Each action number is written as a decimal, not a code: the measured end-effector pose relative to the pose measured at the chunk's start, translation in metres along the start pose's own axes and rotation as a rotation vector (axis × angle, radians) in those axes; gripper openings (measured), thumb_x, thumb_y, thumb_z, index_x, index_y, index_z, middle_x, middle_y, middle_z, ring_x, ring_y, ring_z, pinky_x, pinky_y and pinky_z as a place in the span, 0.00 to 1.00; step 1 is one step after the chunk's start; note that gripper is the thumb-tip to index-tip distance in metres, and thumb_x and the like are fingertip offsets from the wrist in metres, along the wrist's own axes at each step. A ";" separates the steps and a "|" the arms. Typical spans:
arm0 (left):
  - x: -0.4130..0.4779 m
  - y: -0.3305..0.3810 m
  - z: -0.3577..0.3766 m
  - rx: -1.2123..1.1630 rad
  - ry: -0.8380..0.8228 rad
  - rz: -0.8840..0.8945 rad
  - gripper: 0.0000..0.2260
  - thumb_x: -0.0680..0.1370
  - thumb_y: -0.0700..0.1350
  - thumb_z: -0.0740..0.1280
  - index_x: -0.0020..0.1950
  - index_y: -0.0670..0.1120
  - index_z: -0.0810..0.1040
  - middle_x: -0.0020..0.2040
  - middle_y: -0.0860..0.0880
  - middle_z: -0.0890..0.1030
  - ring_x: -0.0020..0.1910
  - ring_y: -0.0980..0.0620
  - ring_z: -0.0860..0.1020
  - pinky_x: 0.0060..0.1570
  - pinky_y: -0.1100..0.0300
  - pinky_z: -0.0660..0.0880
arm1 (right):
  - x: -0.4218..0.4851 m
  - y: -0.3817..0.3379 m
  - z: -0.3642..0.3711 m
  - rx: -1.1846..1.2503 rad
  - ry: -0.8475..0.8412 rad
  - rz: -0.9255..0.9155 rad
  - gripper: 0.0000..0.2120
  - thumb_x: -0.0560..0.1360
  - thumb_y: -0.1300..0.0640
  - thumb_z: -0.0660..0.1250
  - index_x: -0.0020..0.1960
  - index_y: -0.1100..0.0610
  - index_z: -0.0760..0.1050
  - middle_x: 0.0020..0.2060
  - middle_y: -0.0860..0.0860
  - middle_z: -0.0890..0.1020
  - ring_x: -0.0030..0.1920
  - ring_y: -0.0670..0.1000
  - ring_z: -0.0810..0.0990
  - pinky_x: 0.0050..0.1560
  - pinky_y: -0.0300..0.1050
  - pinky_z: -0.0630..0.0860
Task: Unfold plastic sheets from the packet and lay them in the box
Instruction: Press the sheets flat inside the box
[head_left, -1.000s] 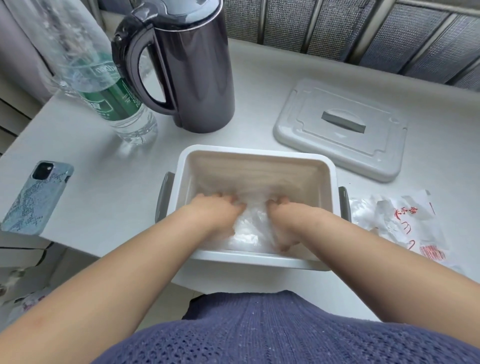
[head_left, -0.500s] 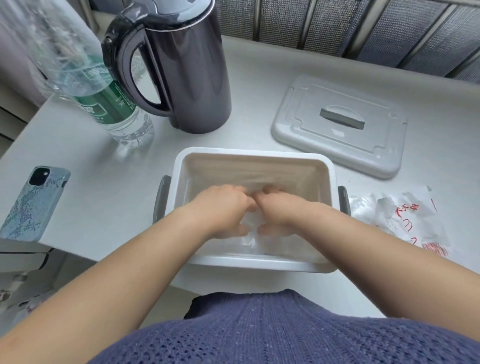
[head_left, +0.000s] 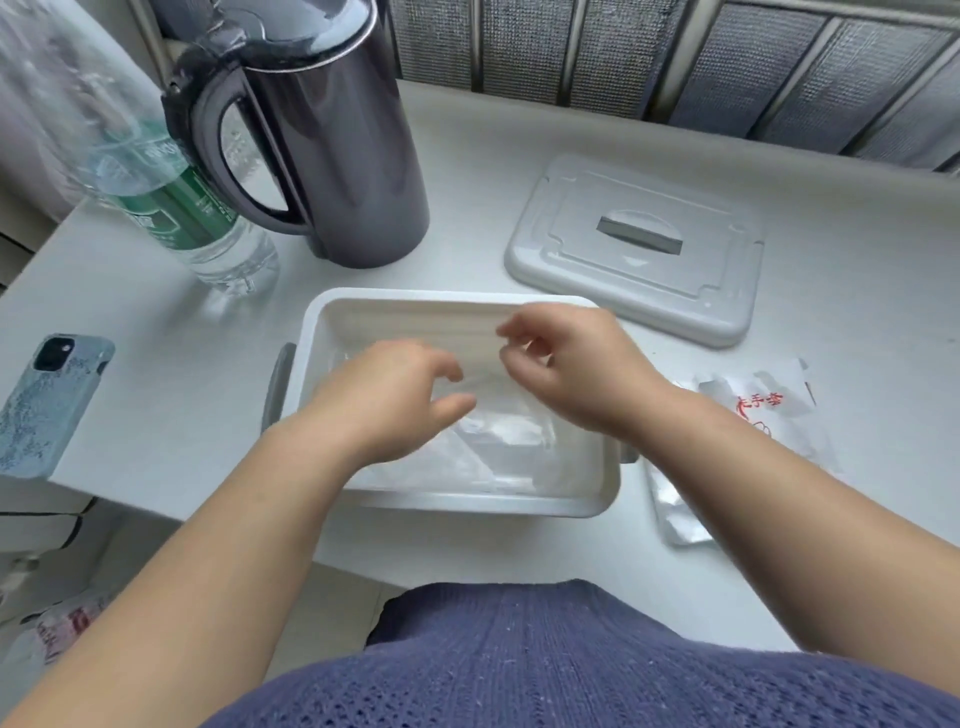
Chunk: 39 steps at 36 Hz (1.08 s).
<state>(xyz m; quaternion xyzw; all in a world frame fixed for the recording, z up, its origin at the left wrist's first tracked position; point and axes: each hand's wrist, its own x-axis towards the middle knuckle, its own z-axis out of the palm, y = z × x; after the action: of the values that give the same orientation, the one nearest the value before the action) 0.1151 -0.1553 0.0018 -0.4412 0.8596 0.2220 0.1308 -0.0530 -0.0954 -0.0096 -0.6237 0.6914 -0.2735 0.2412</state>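
Note:
The white box (head_left: 602, 483) with grey side handles stands at the table's near edge. Crumpled clear plastic sheet (head_left: 498, 447) lies on its floor. My left hand (head_left: 395, 395) hovers over the box's left half, fingers and thumb spread, holding nothing. Over the far right part of the box, my right hand (head_left: 566, 374) has its thumb and fingertips drawn close. It is blurred, and I cannot tell whether it pinches any film. The torn packet (head_left: 753, 415), white with red print, lies to the right of the box.
The box's grey lid (head_left: 639, 249) lies flat at the back right. A dark kettle (head_left: 332, 156) and a water bottle (head_left: 171, 197) stand at the back left. A phone (head_left: 47, 405) rests at the table's left edge. A wall runs along the back.
Both hands were pressing the plastic onto the box floor, close together. Now they have risen above it and moved apart, the right hand towards the far rim.

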 end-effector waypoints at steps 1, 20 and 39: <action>-0.002 0.009 0.001 -0.037 0.080 0.027 0.17 0.77 0.58 0.63 0.63 0.53 0.77 0.60 0.51 0.77 0.61 0.50 0.74 0.60 0.53 0.71 | -0.005 0.004 -0.007 0.063 0.120 -0.006 0.08 0.73 0.59 0.67 0.50 0.57 0.81 0.40 0.46 0.81 0.39 0.42 0.75 0.46 0.33 0.71; 0.012 0.202 0.137 -0.475 0.025 -0.038 0.24 0.78 0.46 0.64 0.72 0.45 0.62 0.70 0.45 0.65 0.68 0.47 0.66 0.64 0.57 0.65 | -0.117 0.162 -0.045 -0.163 -0.276 0.728 0.18 0.76 0.46 0.63 0.56 0.59 0.66 0.47 0.55 0.77 0.46 0.56 0.74 0.47 0.48 0.71; 0.022 0.182 0.166 -1.069 0.323 -0.289 0.07 0.79 0.43 0.67 0.51 0.49 0.84 0.42 0.58 0.82 0.43 0.63 0.77 0.46 0.73 0.71 | -0.118 0.173 -0.056 0.112 -0.179 0.759 0.08 0.79 0.56 0.56 0.42 0.58 0.67 0.36 0.50 0.71 0.44 0.55 0.71 0.43 0.42 0.64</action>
<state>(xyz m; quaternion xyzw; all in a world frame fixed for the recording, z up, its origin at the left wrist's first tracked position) -0.0414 0.0043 -0.1028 -0.5872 0.5681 0.5353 -0.2143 -0.2043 0.0391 -0.0866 -0.3309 0.8331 -0.1466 0.4183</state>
